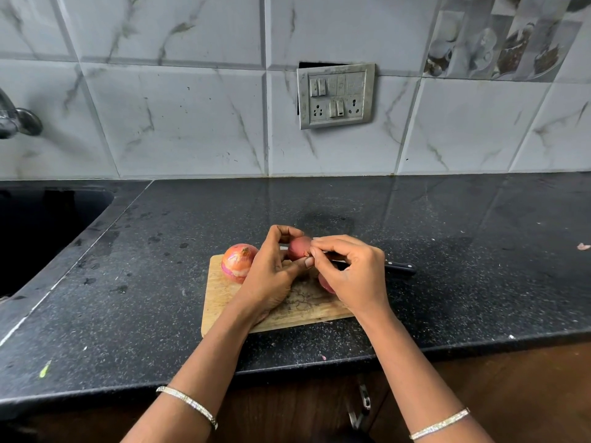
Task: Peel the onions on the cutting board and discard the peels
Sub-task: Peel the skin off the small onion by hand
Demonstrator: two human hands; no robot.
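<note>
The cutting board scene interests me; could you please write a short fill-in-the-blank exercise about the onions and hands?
1. The left hand holds an ____ above the cutting board.
2. The right hand pinches at the held onion with its ____.
3. The unpeeled onion rests on the board's ____ corner, far side.
4. The black-handled knife lies to the ____ of the board.

Missing words: onion; fingers; left; right
</note>
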